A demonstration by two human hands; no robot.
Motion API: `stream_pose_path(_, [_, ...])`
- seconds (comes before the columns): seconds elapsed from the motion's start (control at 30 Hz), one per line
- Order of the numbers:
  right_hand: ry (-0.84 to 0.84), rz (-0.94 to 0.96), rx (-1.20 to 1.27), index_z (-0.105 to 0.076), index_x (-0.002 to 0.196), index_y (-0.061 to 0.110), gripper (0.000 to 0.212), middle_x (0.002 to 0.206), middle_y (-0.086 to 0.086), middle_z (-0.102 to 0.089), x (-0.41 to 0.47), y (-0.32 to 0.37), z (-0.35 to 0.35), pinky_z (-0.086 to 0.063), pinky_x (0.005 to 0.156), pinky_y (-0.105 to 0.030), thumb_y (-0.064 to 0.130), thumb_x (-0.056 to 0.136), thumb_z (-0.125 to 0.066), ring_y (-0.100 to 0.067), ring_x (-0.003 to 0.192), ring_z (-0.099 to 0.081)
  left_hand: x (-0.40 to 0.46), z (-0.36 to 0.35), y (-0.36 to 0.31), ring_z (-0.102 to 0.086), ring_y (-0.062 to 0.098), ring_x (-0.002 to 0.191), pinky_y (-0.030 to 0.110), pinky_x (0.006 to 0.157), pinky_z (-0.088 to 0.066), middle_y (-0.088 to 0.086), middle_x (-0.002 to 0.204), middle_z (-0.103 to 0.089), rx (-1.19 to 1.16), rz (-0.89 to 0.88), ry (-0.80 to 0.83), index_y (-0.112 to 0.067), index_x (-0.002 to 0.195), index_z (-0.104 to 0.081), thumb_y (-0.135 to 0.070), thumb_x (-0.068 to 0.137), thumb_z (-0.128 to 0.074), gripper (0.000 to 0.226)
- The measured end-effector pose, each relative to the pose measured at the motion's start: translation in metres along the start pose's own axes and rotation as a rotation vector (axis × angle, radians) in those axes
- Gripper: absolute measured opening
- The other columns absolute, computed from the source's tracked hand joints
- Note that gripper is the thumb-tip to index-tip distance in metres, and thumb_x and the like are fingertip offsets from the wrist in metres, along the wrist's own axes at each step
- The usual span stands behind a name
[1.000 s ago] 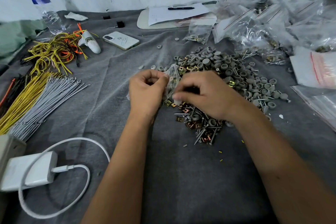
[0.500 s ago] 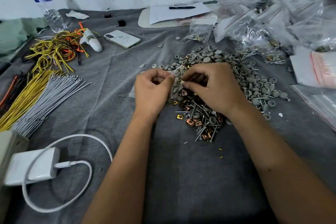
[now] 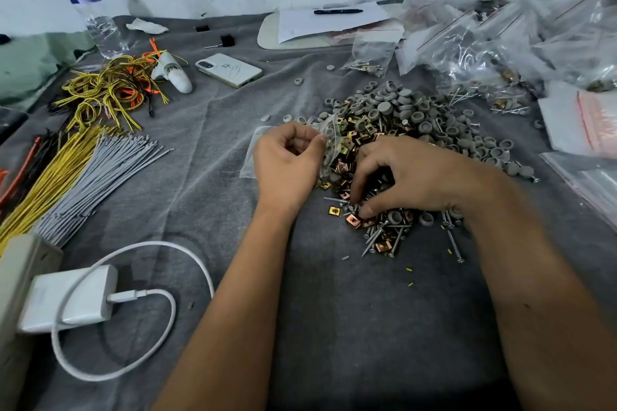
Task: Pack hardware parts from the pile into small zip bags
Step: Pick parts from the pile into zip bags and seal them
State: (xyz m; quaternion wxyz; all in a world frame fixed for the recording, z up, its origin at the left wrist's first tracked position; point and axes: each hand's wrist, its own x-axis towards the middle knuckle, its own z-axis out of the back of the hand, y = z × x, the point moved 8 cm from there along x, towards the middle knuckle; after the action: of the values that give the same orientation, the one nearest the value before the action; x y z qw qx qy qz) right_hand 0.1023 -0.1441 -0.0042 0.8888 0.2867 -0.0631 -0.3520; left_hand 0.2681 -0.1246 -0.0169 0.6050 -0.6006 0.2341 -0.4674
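Grey cloth over the desk [image 3: 367,327], scuffed white wall behind.

Head view: pile [image 3: 417,130] of grey caps, brass clips and screws just right of centre. Left hand [image 3: 287,160] at the pile's left edge, thumb and fingers curled, pinching a small clear zip bag [image 3: 329,140] by its mouth; bag hanging against the parts. Right hand [image 3: 400,177] down on the near part of the pile, fingers clawed among screws [image 3: 384,233] and clips; whether anything is already pinched, cannot tell. Filled bags [image 3: 484,43] heaped far right. Phone [image 3: 228,70], wire bundles [image 3: 83,170] and charger [image 3: 70,304] off to the left.

Likely slips: bag mouth folding closed under a one-sided pinch, so parts spill past it; screw points snagging or piercing the thin film; wrong count grabbed from so mixed a heap.
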Motion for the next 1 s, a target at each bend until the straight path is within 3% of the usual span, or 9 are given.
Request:
stream_pose_path(0.2, [-0.205, 0.055, -0.009, -0.079, 0.087, 0.029, 0.003, 0.089, 0.015, -0.066, 0.004, 0.004, 0.013, -0.046, 0.080, -0.024, 0.031, 0.086, -0.081, -0.001, 0.086, -0.061, 0.000, -0.003, 0.002, -0.059, 0.011, 0.054, 0.025, 0.054, -0.048, -0.004, 0.059, -0.065, 0.014, -0.012, 0.006, -0.023, 0.072, -0.069, -0.008, 0.090, -0.076, 0.024])
stream_pose_path(0.37, [-0.701, 0.169, 0.187, -0.079, 0.093, 0.014, 0.008, 0.090, 0.006, -0.072, -0.006, 0.017, 0.037, -0.050, 0.081, -0.021, 0.020, 0.088, -0.080, -0.005, 0.087, -0.066, -0.001, -0.006, 0.001, -0.058, 0.010, 0.051, 0.025, 0.051, -0.044, -0.003, 0.059, -0.066, 0.002, -0.023, 0.031, -0.018, 0.075, -0.071, -0.009, 0.089, -0.076, 0.018])
stream_pose_path(0.43, [-0.797, 0.174, 0.184, -0.080, 0.094, 0.013, 0.008, 0.090, 0.002, -0.073, -0.008, 0.021, 0.037, -0.052, 0.082, -0.025, 0.018, 0.088, -0.080, -0.008, 0.087, -0.067, -0.002, -0.009, 0.001, -0.056, 0.009, 0.048, 0.023, 0.049, -0.043, -0.002, 0.058, -0.065, -0.029, -0.022, 0.041, -0.013, 0.076, -0.072, -0.011, 0.088, -0.077, 0.013])
stream_pose_path(0.6, [-0.876, 0.144, 0.161, -0.080, 0.092, 0.008, 0.007, 0.090, -0.002, -0.074, -0.008, 0.018, 0.035, -0.055, 0.082, -0.031, 0.012, 0.085, -0.081, -0.012, 0.085, -0.069, -0.007, -0.018, 0.003, -0.049, 0.010, 0.040, 0.020, 0.043, -0.037, 0.000, 0.052, -0.060, -0.196, 0.032, 0.091, -0.006, 0.080, -0.071, -0.013, 0.087, -0.073, 0.010])
stream_pose_path(0.77, [-0.921, 0.113, 0.203, -0.078, 0.089, 0.012, 0.008, 0.083, 0.007, -0.074, -0.010, 0.015, 0.033, -0.056, 0.073, -0.020, 0.011, 0.083, -0.083, -0.002, 0.076, -0.069, -0.007, -0.019, 0.006, -0.046, 0.008, 0.037, 0.018, 0.039, -0.038, 0.000, 0.050, -0.057, -0.325, 0.106, 0.074, -0.002, 0.082, -0.069, 0.001, 0.094, -0.067, 0.012])
stream_pose_path(1.0, [-0.752, 0.162, 0.123, -0.079, 0.100, 0.015, 0.018, 0.092, 0.009, -0.076, -0.005, 0.020, 0.028, -0.055, 0.081, -0.014, 0.008, 0.083, -0.083, 0.001, 0.085, -0.071, -0.003, -0.003, 0.005, -0.051, 0.007, 0.045, 0.020, 0.045, -0.042, -0.006, 0.053, -0.060, -0.316, 0.108, -0.040, -0.011, 0.078, -0.069, 0.001, 0.093, -0.068, 0.020])
